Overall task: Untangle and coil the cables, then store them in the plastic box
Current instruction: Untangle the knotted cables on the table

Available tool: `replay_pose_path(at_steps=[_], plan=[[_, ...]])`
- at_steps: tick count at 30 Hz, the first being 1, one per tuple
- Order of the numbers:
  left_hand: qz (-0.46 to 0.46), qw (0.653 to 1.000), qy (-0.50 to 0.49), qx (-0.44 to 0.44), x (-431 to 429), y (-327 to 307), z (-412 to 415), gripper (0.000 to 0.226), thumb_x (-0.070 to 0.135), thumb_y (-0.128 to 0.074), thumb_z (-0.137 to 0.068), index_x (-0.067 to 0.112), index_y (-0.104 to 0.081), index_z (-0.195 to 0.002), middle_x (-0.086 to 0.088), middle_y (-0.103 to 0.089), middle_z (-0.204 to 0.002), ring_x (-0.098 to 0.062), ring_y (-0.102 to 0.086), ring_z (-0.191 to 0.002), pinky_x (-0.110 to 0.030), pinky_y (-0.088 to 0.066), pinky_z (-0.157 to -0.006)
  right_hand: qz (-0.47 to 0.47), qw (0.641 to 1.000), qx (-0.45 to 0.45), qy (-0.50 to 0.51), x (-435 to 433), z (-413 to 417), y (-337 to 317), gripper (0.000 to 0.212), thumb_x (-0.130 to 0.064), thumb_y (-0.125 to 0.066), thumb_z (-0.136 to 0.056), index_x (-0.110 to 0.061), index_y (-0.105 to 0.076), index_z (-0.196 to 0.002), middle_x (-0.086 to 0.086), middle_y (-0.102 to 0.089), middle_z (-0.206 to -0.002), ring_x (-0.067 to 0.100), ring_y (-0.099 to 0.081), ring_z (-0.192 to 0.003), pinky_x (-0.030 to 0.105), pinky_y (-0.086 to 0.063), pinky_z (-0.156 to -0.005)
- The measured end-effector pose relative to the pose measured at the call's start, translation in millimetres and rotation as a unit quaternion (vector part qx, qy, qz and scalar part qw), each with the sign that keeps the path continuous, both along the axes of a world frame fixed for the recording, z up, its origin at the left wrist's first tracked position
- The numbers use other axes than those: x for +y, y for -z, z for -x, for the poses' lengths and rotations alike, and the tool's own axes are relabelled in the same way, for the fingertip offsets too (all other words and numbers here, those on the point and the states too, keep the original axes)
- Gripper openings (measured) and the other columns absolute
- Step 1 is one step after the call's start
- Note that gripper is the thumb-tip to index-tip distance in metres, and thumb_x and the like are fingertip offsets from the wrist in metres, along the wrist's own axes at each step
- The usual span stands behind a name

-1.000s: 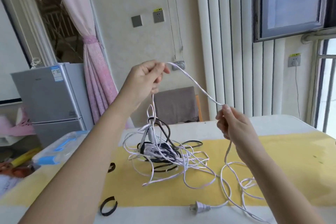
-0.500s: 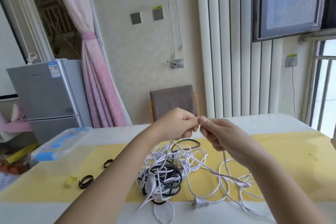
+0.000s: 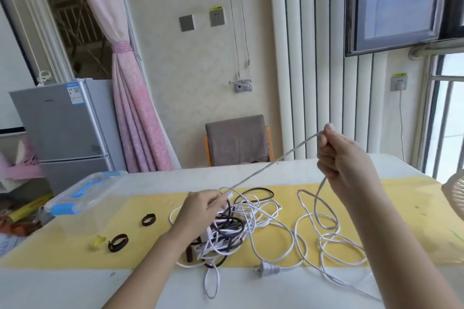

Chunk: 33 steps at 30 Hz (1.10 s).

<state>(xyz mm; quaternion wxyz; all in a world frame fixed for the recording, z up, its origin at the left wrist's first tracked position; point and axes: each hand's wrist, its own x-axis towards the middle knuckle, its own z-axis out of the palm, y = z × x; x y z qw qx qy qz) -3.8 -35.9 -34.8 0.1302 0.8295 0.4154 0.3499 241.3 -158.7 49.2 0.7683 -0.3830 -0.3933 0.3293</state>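
Hands work well apart. The right hand (image 3: pixel 345 158) is raised over the right part of the counter (image 3: pixel 313 293), fingers curled round the white cable (image 3: pixel 276 161). The cable runs taut down and leftward to the left hand (image 3: pixel 200 208). The left hand sits low against the tangle (image 3: pixel 226 229) of white and black cables and pinches the same strand at its fingertips.

Half a second ago both hands met over the heap. Now the right has gone up and outward and the left has dropped to the tangle.

The tangle lies mid-counter on the yellow mat (image 3: pixel 406 211). Loose white loops spread rightward under the right forearm, and one loop hangs past the mat's near border. The plug (image 3: pixel 267 269) lies on that border. The plastic box (image 3: pixel 82 195) stands at the counter's far left edge, well apart from the heap. Two black straps (image 3: pixel 118 242) and a yellow clip (image 3: pixel 98 242) lie between them.
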Motion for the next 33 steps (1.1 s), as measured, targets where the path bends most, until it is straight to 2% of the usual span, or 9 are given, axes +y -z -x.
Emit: replay_pose_path(at_steps=[3, 7, 14, 16, 19, 22, 25, 27, 33], plan=[[-0.001, 0.997, 0.033, -0.067, -4.6, -34.0, 0.1, 0.037, 0.051, -0.041, -0.091, 0.027, -0.061, -0.070, 0.005, -0.065, -0.061, -0.025, -0.060, -0.059, -0.039, -0.051, -0.067, 0.091, 0.927, -0.300, 0.207, -8.2, -4.2, -4.4, 0.042, -0.030, -0.047, -0.098, -0.012, -0.058, -0.062, -0.002, -0.032, -0.044, 0.014, -0.029, -0.041, 0.028, -0.024, -0.044], [-0.133, 0.990, -0.002, -0.040, -11.9, -120.4, -20.1, 0.041, 0.029, -0.037, -0.100, 0.024, -0.040, -0.059, 0.005, -0.038, -0.046, -0.024, -0.042, -0.054, -0.032, -0.028, -0.058, 0.209, 0.818, -0.502, 0.189, -9.1, 7.8, -2.0, 0.037, -0.031, -0.047, -0.097, -0.015, -0.072, -0.073, -0.004, -0.038, -0.035, 0.010, -0.041, -0.045, 0.025, -0.031, -0.048], [-0.230, 0.973, 0.003, 0.024, -15.6, -224.4, -67.5, 0.030, 0.012, -0.038, -0.095, -0.001, -0.058, -0.077, -0.011, -0.048, -0.067, -0.032, -0.047, -0.070, -0.037, -0.032, -0.063, 0.162, 0.849, -0.474, 0.165, -0.6, 18.0, 1.9, 0.036, -0.033, -0.042, -0.099, -0.018, -0.069, -0.080, -0.008, -0.041, -0.038, 0.009, -0.041, -0.044, 0.022, -0.030, -0.047], [-0.185, 0.976, 0.034, 0.105, -18.8, -212.8, -78.7, 0.031, 0.006, -0.040, -0.095, 0.011, -0.055, -0.069, -0.006, -0.046, -0.066, -0.028, -0.042, -0.070, -0.033, -0.028, -0.062, 0.156, 0.840, -0.492, 0.166, 2.1, 17.5, 4.6, 0.032, -0.027, -0.041, -0.099, -0.010, -0.068, -0.099, -0.007, -0.062, -0.068, 0.012, -0.056, -0.071, 0.026, -0.040, -0.065], [-0.133, 0.968, 0.057, 0.205, -21.8, -178.7, -88.5, 0.027, 0.011, -0.040, -0.097, 0.013, -0.058, -0.077, -0.012, -0.063, -0.086, -0.026, -0.051, -0.078, -0.034, -0.038, -0.073, 0.095, 0.932, -0.343, 0.062, 3.5, 24.0, 1.8, 0.033, -0.031, -0.043, -0.100, -0.018, -0.060, -0.124, 0.001, -0.062, -0.119, 0.014, -0.057, -0.111, 0.031, -0.042, -0.098], [-0.098, 0.954, 0.066, 0.274, -28.6, -145.8, -94.4, 0.032, 0.021, -0.037, -0.100, 0.004, -0.062, -0.091, -0.014, -0.065, -0.093, -0.028, -0.058, -0.086, -0.035, -0.041, -0.073, 0.078, 0.971, -0.216, -0.063, 4.2, 32.7, -0.2, 0.028, -0.042, -0.045, -0.096, -0.025, -0.063, -0.108, 0.004, -0.068, -0.098, 0.014, -0.065, -0.080, 0.032, -0.050, -0.081], [-0.056, 0.947, 0.067, 0.308, -26.8, -126.0, -84.3, 0.035, 0.028, -0.040, -0.097, 0.004, -0.062, -0.084, -0.013, -0.064, -0.086, -0.030, -0.059, -0.080, -0.038, -0.042, -0.065, 0.157, 0.930, -0.332, -0.033, 5.5, 30.5, 5.2, 0.023, -0.040, -0.056, -0.092, -0.018, -0.063, -0.097, 0.001, -0.053, -0.064, 0.009, -0.040, -0.042, 0.026, -0.035, -0.047], [-0.026, 0.953, 0.069, 0.292, -21.9, -118.7, -71.4, 0.037, 0.035, -0.043, -0.095, 0.010, -0.062, -0.076, -0.012, -0.065, -0.081, -0.030, -0.060, -0.077, -0.041, -0.045, -0.065, 0.176, 0.896, -0.406, -0.034, 7.2, 25.6, 8.7, 0.022, -0.036, -0.060, -0.090, -0.016, -0.070, -0.088, -0.004, -0.044, -0.059, 0.008, -0.034, -0.044, 0.024, -0.030, -0.050], [0.010, 0.960, 0.107, 0.259, -38.3, -108.3, -61.1, 0.029, 0.029, -0.048, -0.093, 0.029, -0.052, -0.065, 0.005, -0.060, -0.070, -0.019, -0.059, -0.070, -0.034, -0.043, -0.061, 0.133, 0.925, -0.313, -0.168, 12.4, 37.0, 14.6, 0.030, -0.035, -0.058, -0.091, -0.014, -0.070, -0.074, -0.002, -0.054, -0.063, 0.012, -0.046, -0.056, 0.022, -0.043, -0.060]])
